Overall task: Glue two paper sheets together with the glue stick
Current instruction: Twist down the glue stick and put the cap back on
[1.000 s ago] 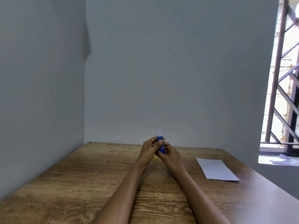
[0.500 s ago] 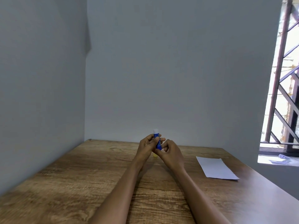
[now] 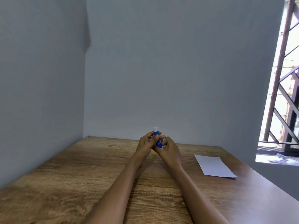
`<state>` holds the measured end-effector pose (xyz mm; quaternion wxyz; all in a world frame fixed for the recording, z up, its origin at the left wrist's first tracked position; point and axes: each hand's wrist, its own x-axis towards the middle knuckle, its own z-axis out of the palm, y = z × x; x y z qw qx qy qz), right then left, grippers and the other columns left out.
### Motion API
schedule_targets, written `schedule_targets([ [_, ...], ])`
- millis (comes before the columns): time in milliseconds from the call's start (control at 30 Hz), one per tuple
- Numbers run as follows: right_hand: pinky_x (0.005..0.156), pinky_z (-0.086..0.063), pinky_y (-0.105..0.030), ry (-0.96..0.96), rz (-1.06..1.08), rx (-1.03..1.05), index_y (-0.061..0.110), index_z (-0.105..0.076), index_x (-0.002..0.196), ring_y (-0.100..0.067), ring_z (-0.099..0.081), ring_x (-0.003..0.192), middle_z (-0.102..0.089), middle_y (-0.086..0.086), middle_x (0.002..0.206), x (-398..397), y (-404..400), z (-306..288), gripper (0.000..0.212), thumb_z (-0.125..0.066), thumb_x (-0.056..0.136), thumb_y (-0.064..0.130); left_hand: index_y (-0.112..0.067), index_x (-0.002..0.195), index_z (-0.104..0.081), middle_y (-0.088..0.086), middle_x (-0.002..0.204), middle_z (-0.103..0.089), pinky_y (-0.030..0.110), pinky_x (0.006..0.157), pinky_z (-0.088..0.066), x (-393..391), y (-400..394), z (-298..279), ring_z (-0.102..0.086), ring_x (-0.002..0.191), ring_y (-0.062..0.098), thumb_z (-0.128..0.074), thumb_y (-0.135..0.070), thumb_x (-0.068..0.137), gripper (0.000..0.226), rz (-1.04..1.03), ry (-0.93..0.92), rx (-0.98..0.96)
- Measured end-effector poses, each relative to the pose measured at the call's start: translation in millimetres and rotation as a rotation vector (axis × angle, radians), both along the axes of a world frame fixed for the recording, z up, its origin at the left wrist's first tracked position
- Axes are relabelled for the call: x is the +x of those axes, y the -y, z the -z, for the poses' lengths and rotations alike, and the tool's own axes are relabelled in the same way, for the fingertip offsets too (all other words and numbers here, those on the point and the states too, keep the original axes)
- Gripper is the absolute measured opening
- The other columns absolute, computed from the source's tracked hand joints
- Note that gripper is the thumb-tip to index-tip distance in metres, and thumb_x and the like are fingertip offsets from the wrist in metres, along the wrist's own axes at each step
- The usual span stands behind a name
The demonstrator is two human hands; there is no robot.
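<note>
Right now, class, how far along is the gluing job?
Early stage. Done: the cap looks off, white glue showing atop the glue stick. In hand: left hand and right hand both grip it upright. Left: the paper lies apart on the table, no glue visibly applied, nothing joined.

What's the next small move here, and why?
Probably carry the glue stick right to the paper. Both the left hand and right hand hold it upright, white tip exposed, a yellow piece, maybe its cap, on the table.
</note>
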<state>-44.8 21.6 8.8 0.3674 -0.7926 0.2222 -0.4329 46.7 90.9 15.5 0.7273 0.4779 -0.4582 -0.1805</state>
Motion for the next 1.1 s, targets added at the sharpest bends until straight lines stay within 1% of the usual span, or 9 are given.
schedule_targets([
  [200,0.072,-0.043,-0.023,-0.079,-0.339,0.137,0.022,-0.059,0.103,-0.013,-0.055,0.087,-0.059,-0.003,0.103,-0.9,-0.3,3.2,0.015,-0.054,0.093,0.032,-0.014,0.113,-0.061,0.006,0.106,-0.072,0.029,0.087,-0.056,0.6,-0.3,2.7,-0.069,0.100,0.016,-0.053,-0.019,0.094,0.021,-0.009,-0.033,-0.005],
  [300,0.072,-0.045,-0.027,-0.145,-0.454,0.259,0.021,-0.056,0.111,-0.014,-0.051,0.091,-0.055,-0.008,0.114,0.3,-1.5,3.6,0.024,-0.040,0.100,0.034,-0.014,0.112,-0.060,0.004,0.101,-0.072,0.021,0.079,-0.056,4.7,-3.8,1.8,-0.070,0.090,0.007,-0.051,-0.020,0.095,0.021,-0.055,-0.029,-0.005],
  [467,0.087,-0.042,-0.028,-0.173,-0.259,0.080,0.018,-0.055,0.114,-0.015,-0.054,0.106,-0.057,0.000,0.113,3.7,2.0,3.6,0.023,-0.046,0.097,0.031,-0.007,0.118,-0.058,0.004,0.099,-0.072,0.020,0.076,-0.056,7.5,-4.5,4.0,-0.071,0.086,0.010,-0.050,-0.018,0.095,0.026,-0.098,-0.034,0.007],
  [533,0.076,-0.042,-0.027,-0.127,-0.127,-0.048,0.024,-0.054,0.095,-0.007,-0.054,0.089,-0.053,0.010,0.100,7.1,-0.7,3.1,0.014,-0.058,0.090,0.037,-0.006,0.119,-0.058,0.006,0.099,-0.072,0.020,0.077,-0.056,6.3,-4.7,2.0,-0.071,0.087,0.011,-0.052,-0.018,0.094,0.029,-0.109,-0.034,-0.004],
  [633,0.067,-0.040,-0.025,-0.012,-0.063,-0.027,0.019,-0.050,0.082,-0.003,-0.049,0.076,-0.050,0.009,0.093,7.4,-1.3,3.6,0.030,-0.070,0.079,0.041,-0.008,0.117,-0.059,0.006,0.099,-0.071,0.011,0.069,-0.052,0.7,-4.8,-0.9,-0.070,0.083,0.004,-0.054,-0.017,0.093,0.026,-0.111,-0.005,-0.015],
  [767,0.076,-0.041,-0.019,-0.071,-0.232,0.085,0.017,-0.056,0.102,-0.007,-0.050,0.092,-0.049,-0.001,0.112,3.7,5.9,7.1,0.023,-0.058,0.090,0.037,-0.009,0.116,-0.060,0.005,0.099,-0.072,0.012,0.070,-0.052,-0.8,-4.6,0.2,-0.070,0.083,0.003,-0.057,-0.015,0.092,0.025,-0.087,-0.002,-0.006],
  [900,0.092,-0.042,-0.031,-0.158,-0.297,0.083,0.012,-0.057,0.115,-0.015,-0.052,0.106,-0.054,-0.005,0.116,3.0,2.0,4.8,0.028,-0.046,0.098,0.031,-0.011,0.117,-0.059,0.003,0.099,-0.072,0.014,0.075,-0.054,6.0,-6.4,1.6,-0.070,0.086,0.005,-0.056,-0.017,0.092,0.026,-0.097,-0.021,-0.001],
  [1033,0.079,-0.044,-0.032,-0.114,-0.119,-0.056,0.023,-0.059,0.089,-0.011,-0.054,0.088,-0.057,0.002,0.099,0.0,3.8,2.3,0.013,-0.063,0.086,0.035,-0.008,0.116,-0.059,0.005,0.097,-0.071,0.011,0.069,-0.053,1.0,-5.1,1.4,-0.070,0.079,0.001,-0.055,-0.014,0.092,0.025,-0.104,0.002,0.007],
  [1100,0.070,-0.043,-0.030,-0.056,-0.030,-0.063,0.030,-0.053,0.076,-0.007,-0.052,0.078,-0.057,0.007,0.089,-0.4,5.5,4.1,0.023,-0.071,0.075,0.044,-0.007,0.117,-0.059,0.006,0.097,-0.071,0.009,0.066,-0.051,-2.4,-4.2,0.0,-0.070,0.079,0.000,-0.055,-0.014,0.092,0.026,-0.103,0.011,0.007],
])
